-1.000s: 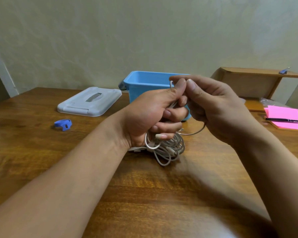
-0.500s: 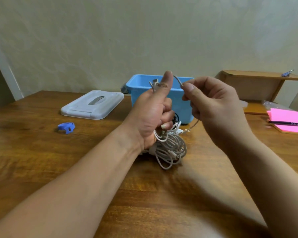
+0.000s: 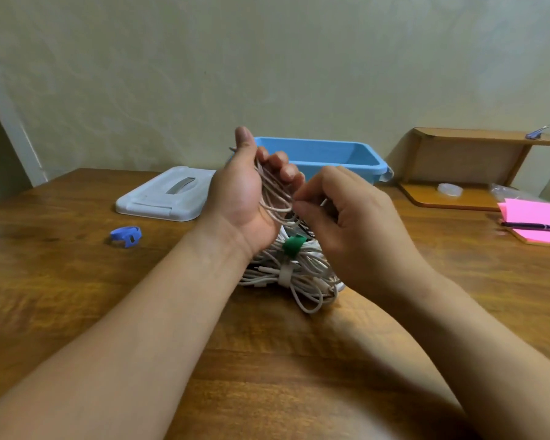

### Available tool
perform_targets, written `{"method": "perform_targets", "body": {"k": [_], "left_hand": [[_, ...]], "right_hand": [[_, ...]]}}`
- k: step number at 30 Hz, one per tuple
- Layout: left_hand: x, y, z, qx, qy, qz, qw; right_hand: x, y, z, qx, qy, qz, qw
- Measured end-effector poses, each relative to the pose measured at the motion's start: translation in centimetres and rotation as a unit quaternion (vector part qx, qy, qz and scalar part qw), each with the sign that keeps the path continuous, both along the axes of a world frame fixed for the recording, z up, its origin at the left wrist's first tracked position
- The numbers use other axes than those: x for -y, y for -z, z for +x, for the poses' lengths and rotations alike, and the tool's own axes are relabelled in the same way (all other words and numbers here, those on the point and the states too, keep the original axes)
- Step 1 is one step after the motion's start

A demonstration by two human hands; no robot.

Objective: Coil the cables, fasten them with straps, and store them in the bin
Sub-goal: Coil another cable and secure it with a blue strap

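Observation:
My left hand (image 3: 245, 198) holds several loops of a thin beige cable (image 3: 275, 198) across its palm, fingers curled over them, thumb up. My right hand (image 3: 346, 223) pinches the same cable at the lower end of the loops. Under both hands a pile of white cables (image 3: 302, 281) lies on the wooden table (image 3: 77, 296), one bundle tied with a green strap (image 3: 294, 246), another with a white strap (image 3: 285, 276). A blue strap (image 3: 126, 235) lies loose at the left. The blue bin (image 3: 346, 157) stands open behind my hands.
The bin's grey lid (image 3: 165, 195) lies to the left of the bin. A low wooden shelf (image 3: 464, 163) stands at the back right. Pink sticky notes (image 3: 535, 217) with a pen (image 3: 534, 227) lie at the right edge.
My left hand has turned palm-up and now shows the loops across its palm. My right hand has dropped from beside the left thumb to the lower end of the loops.

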State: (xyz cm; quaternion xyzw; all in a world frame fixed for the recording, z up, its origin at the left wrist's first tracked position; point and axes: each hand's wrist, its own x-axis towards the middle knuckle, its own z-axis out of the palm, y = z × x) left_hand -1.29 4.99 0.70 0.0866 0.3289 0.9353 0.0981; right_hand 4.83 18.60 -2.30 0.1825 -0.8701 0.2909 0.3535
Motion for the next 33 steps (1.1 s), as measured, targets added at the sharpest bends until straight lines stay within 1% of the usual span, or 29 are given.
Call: {"method": "perform_targets", "body": {"k": [2, 4, 7, 8, 9, 10, 11, 13, 16, 18, 20, 22, 24, 25, 26, 28, 30, 33], "left_hand": [[0.4, 0.0, -0.4, 0.016, 0.024, 0.018, 0.999], [0.6, 0.0, -0.5, 0.012, 0.027, 0.010, 1.000], [1.0, -0.2, -0.4, -0.028, -0.011, -0.025, 0.999], [0.9, -0.3, -0.1, -0.050, -0.039, -0.039, 0.997], [0.7, -0.4, 0.2, -0.074, -0.069, -0.052, 0.993], [0.5, -0.4, 0.6, -0.097, -0.095, -0.062, 0.989], [0.2, -0.5, 1.1, -0.115, -0.111, -0.067, 0.985], [-0.2, -0.8, 1.7, -0.130, -0.120, -0.058, 0.982], [-0.2, -1.2, 2.0, -0.134, -0.128, -0.041, 0.982], [-0.1, -1.3, 2.0, -0.139, -0.127, -0.044, 0.981], [-0.1, -1.2, 1.8, -0.136, -0.111, -0.046, 0.983], [-0.1, -1.2, 1.6, -0.121, -0.075, -0.039, 0.989], [-0.1, -1.1, 1.3, -0.098, -0.032, -0.029, 0.994], [-0.2, -1.1, 1.2, -0.082, -0.019, -0.023, 0.996], [-0.2, -1.1, 1.2, -0.064, -0.016, -0.016, 0.998], [0.0, -1.2, 1.1, -0.041, -0.037, -0.014, 0.998], [0.4, -1.2, 0.9, -0.039, -0.067, -0.032, 0.996], [0.6, -1.3, 0.7, -0.045, -0.088, -0.043, 0.994]], "right_hand": [[-0.3, 0.0, 0.0, -0.003, 0.008, 0.023, 1.000], [-0.2, -0.1, 0.2, -0.008, 0.004, 0.040, 0.999], [0.3, -0.2, 0.5, -0.005, -0.006, 0.058, 0.998], [0.5, -0.2, 0.6, 0.022, -0.007, 0.034, 0.999], [0.8, -0.2, 0.7, 0.067, -0.007, -0.011, 0.998], [1.1, -0.2, 0.6, 0.116, -0.001, -0.057, 0.992], [1.4, -0.3, 0.6, 0.153, 0.009, -0.081, 0.985], [1.3, -0.5, 0.5, 0.193, 0.009, -0.092, 0.977], [0.9, -1.4, 0.8, 0.239, -0.062, -0.139, 0.959], [0.8, -1.3, 1.0, 0.232, -0.070, -0.130, 0.961], [0.7, -1.1, 0.9, 0.186, -0.044, -0.096, 0.977], [0.3, -0.9, 0.6, 0.101, 0.017, -0.036, 0.994], [-0.4, -0.7, 0.5, 0.009, 0.083, 0.026, 0.996], [-0.5, -0.7, 0.4, -0.014, 0.096, 0.046, 0.994], [-0.5, -0.6, 0.4, -0.019, 0.090, 0.059, 0.994], [-0.1, -0.4, 0.5, 0.013, 0.044, 0.069, 0.997], [0.4, -0.7, 0.7, 0.067, 0.003, 0.053, 0.996], [0.4, -1.2, 1.1, 0.095, -0.012, 0.039, 0.995]]}}
